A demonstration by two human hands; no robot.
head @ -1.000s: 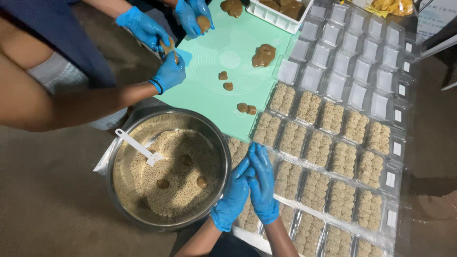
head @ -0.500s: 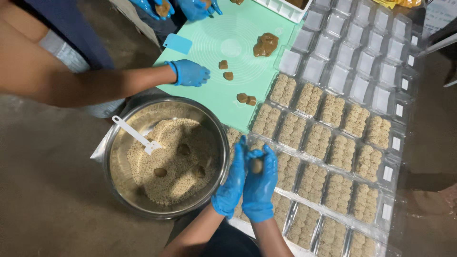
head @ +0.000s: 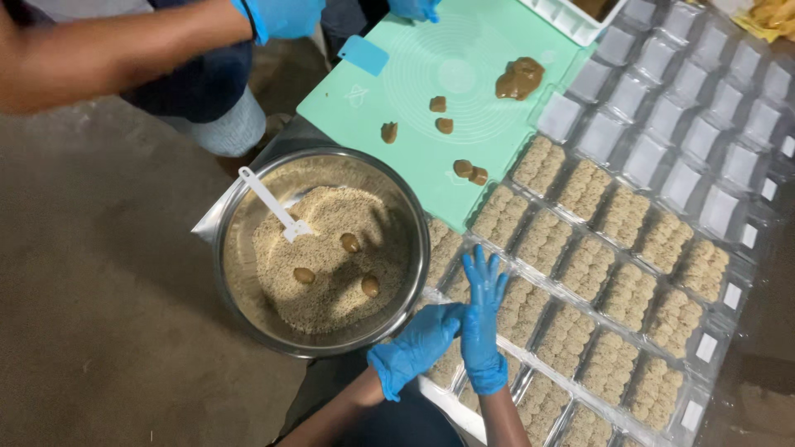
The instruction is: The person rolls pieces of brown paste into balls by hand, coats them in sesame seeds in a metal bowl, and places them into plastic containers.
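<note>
Dough ball, if any, is hidden between the pressed palms: left hand [head: 418, 348] and right hand [head: 483, 327], at four o'clock of the crumb bowl [head: 248, 310], seemingly rolling; grip contents unclear.

My left hand [head: 414, 348] and my right hand [head: 483, 327] are both in bright blue gloves. The bowl [head: 240, 285] beside them is shiny silver steel, filled with pale tan crumbs [head: 331, 248], three darker brown balls [head: 349, 242] sitting in them and a white scoop [head: 269, 201] lying across. The mat [head: 431, 157] is mint green with faint white concentric circles, dotted with brown dough pieces [head: 520, 78]. The trays [head: 662, 141] look clear, perhaps frosted, the nearer ones packed with beige crumbed rounds [head: 588, 269]. The other person's gloves [head: 281, 15] are blue too.
</note>
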